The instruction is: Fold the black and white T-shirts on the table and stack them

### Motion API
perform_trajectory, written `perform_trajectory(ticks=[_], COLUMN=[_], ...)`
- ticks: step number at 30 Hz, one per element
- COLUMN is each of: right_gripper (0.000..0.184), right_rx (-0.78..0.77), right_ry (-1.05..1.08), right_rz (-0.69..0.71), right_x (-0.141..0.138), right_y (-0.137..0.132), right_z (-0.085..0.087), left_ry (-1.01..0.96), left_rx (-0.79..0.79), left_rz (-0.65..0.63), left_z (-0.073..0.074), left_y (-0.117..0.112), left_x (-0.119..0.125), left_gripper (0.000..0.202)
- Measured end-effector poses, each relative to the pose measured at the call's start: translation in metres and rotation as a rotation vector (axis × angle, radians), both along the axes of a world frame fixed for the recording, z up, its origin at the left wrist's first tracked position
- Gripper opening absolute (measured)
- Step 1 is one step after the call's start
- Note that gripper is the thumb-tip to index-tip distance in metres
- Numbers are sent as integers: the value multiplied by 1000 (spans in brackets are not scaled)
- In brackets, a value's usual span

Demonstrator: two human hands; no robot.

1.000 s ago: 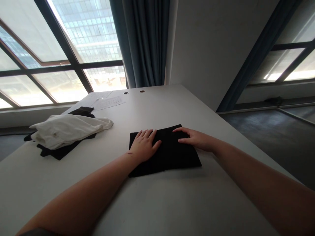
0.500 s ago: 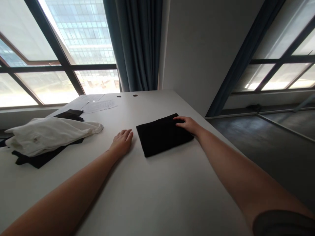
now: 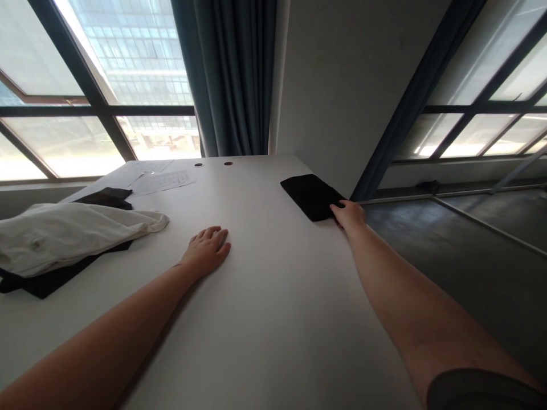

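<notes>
A folded black cloth [image 3: 311, 196], flat and roughly rectangular, lies near the right edge of the white table [image 3: 256, 285]. My right hand [image 3: 350, 216] grips its near right corner, thumb and fingers closed on the fabric. Palm down, my left hand [image 3: 205, 250] rests on the tabletop with its fingers stretched out and nothing in them. It is well to the left of the cloth and apart from it.
On the left side of the table a crumpled white garment [image 3: 81, 230] lies over dark cloth [image 3: 64, 279]. Printed papers [image 3: 162, 181] are at the back left, near two round cable holes [image 3: 228, 163]. Windows, a curtain [image 3: 231, 80] and a wall stand behind.
My right hand has moved the black cloth to the right and farther back, turning it. My left hand stays on the table, its fingers spread slightly more. The view has shifted a little right.
</notes>
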State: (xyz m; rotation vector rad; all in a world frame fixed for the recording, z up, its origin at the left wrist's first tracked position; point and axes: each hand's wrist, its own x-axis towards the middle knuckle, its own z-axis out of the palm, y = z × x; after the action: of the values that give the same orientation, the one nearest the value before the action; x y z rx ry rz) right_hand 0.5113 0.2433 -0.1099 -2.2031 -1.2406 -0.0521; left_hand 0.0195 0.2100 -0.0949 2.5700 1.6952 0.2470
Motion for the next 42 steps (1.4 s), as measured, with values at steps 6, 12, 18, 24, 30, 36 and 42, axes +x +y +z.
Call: perform_trajectory(ticks=[6, 12, 18, 24, 30, 36, 42], right_gripper=[34, 47, 36, 43, 44, 40, 44], right_rx=[-41, -203, -179, -137, -90, -36, -75], right_ry=[-365, -484, -470, -422, -360, -306, -253], right_rz=[62, 501, 463, 397, 288, 283, 232], right_x=[-38, -44, -37, -45, -33, -10, -24], right_y=[-20, -23, -5, 29, 43, 26, 15], right_z=[30, 31, 16, 6, -1, -3, 3], left_ry=[10, 0, -4, -25, -12, 30, 65], left_rx=[-2, 0, -5, 11, 9, -9, -59], left_rz=[-20, -26, -17, -19, -60, -155, -256], left_z=[-1, -2, 1, 0, 0, -7, -6], left_y=[0, 0, -3, -3, -6, -16, -33], left_x=[0, 0, 3, 3, 3, 11, 24], left_gripper=[60, 58, 58, 56, 57, 64, 68])
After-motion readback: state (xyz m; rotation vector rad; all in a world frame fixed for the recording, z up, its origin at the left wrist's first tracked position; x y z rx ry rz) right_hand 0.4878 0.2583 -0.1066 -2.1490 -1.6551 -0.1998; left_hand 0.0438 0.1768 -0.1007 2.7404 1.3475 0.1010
